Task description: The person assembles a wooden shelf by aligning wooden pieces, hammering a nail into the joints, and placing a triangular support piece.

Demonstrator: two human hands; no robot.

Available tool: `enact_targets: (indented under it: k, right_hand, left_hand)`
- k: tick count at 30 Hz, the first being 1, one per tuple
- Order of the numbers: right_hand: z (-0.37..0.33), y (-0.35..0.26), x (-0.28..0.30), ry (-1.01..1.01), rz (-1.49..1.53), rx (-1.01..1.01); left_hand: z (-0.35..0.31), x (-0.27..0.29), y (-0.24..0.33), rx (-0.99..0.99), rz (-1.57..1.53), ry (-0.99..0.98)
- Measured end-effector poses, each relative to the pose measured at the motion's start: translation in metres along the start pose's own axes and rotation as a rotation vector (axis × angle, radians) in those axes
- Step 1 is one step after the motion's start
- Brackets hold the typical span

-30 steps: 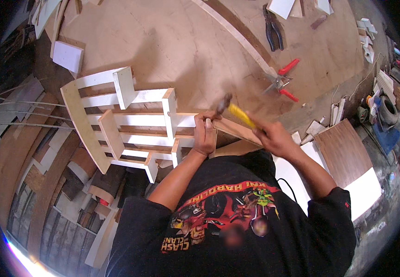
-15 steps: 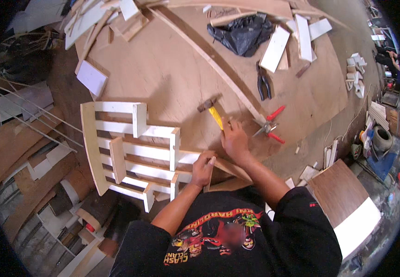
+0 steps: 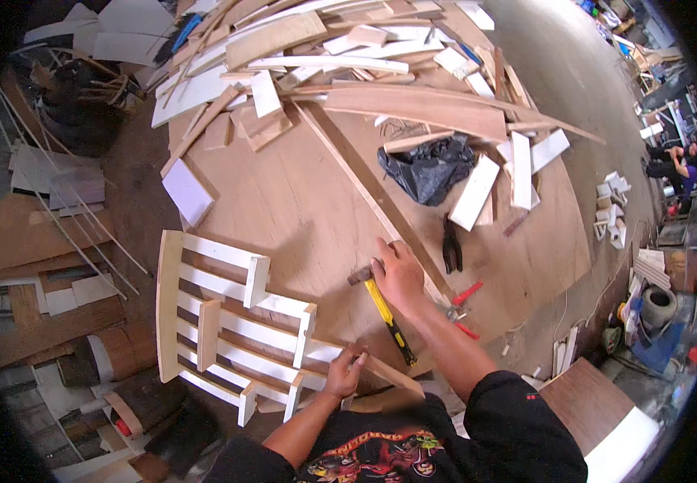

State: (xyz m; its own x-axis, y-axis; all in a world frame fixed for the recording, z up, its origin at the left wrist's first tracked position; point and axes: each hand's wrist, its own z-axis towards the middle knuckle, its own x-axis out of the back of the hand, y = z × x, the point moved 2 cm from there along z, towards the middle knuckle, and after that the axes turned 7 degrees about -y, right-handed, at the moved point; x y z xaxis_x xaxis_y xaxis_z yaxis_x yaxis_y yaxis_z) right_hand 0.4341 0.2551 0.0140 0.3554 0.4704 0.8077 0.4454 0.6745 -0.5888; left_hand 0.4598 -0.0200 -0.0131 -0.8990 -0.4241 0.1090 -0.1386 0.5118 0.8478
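Note:
A slatted wooden frame with white strips point(image 3: 272, 330) lies at the left of the plywood sheet, short upright blocks standing along it. My left hand point(image 3: 347, 373) is closed around the frame's near right end, where a bare wood board point(image 3: 395, 377) slants toward my body. Beyond it my right hand point(image 3: 398, 278) reaches forward with its fingers apart and nothing visible in them. Just left of that hand lies a hammer point(image 3: 382, 310) with a yellow and black handle. Red-handled pliers point(image 3: 463, 310) lie partly hidden behind my right forearm.
A long thin wood strip point(image 3: 348, 173) crosses the plywood sheet point(image 3: 260, 197). Black-handled pliers point(image 3: 451, 245) and a black plastic bag point(image 3: 429, 173) lie to its right. Offcuts point(image 3: 364, 48) are heaped at the far side. Another person point(image 3: 681, 171) sits far right.
My right hand has let go of the hammer and moved forward past its head. The hammer now lies on the sheet. My left hand stays on the frame; the view has tilted up.

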Motion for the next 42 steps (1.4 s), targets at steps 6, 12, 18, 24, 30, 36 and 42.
enact_targets:
  k: [6,12,18,24,30,36,42]
  right_hand:
    - [0.047,-0.006,0.0,0.018,0.044,0.075]
    - [0.137,-0.004,0.022,0.022,0.048,0.126]
    - [0.252,0.019,0.026,0.117,-0.165,0.17]
    - [0.33,0.036,0.016,0.116,-0.228,0.169]
    - [0.39,0.076,0.008,0.06,-0.3,-0.001]
    - [0.375,0.039,0.021,-0.308,-0.196,-0.105]
    - [0.425,0.054,0.006,-0.122,-0.069,-0.005]
  left_hand:
    - [-0.001,-0.002,0.006,-0.122,-0.003,0.006]
    - [0.001,-0.002,-0.007,-0.154,0.003,0.015]
    - [-0.005,-0.001,-0.009,-0.153,0.021,0.023]
    - [-0.009,0.003,-0.012,-0.258,0.044,0.007]
    - [-0.006,0.001,-0.005,-0.162,-0.002,-0.013]
    - [-0.014,0.007,0.024,0.095,-0.02,-0.019]
    - [-0.011,0.005,0.024,0.016,-0.069,0.009]
